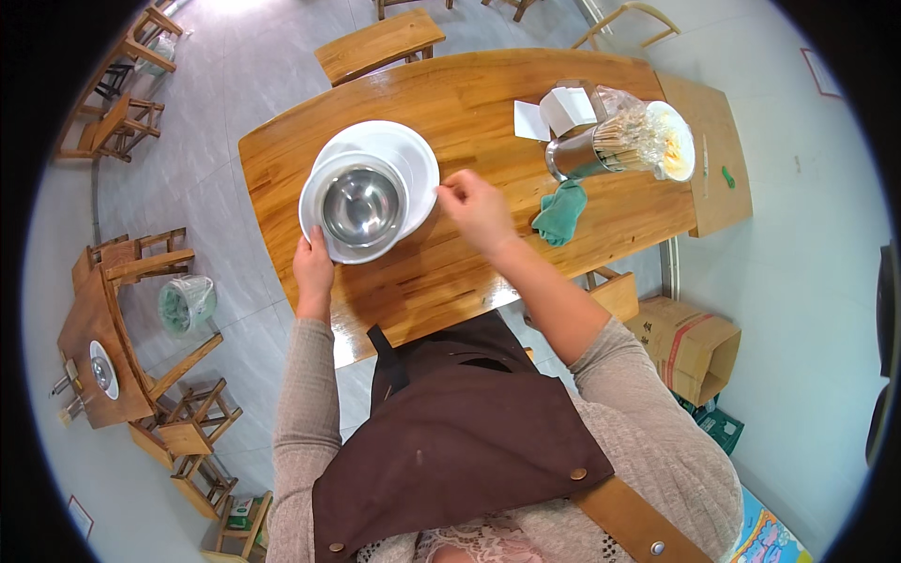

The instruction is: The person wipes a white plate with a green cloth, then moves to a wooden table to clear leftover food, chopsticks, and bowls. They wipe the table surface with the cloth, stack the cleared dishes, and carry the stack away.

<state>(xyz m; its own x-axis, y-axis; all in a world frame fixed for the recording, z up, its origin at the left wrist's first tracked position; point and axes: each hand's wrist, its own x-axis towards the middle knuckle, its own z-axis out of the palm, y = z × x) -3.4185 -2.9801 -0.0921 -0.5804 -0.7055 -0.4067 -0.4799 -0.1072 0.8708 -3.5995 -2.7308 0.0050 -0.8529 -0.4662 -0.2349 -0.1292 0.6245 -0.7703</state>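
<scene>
A steel bowl sits inside a white dish, which overlaps a larger white plate on the left part of the wooden table. My left hand grips the near-left rim of the dish with the steel bowl; its fingertips are partly hidden there. At the right edge of the larger plate is my right hand, fingers curled and pinched against the rim. Right of that hand lies a crumpled green cloth.
A metal holder full of wrapped sticks stands at the table's right, beside an open white box and a white round container. Wooden stools surround the table. A cardboard box stands by the right wall.
</scene>
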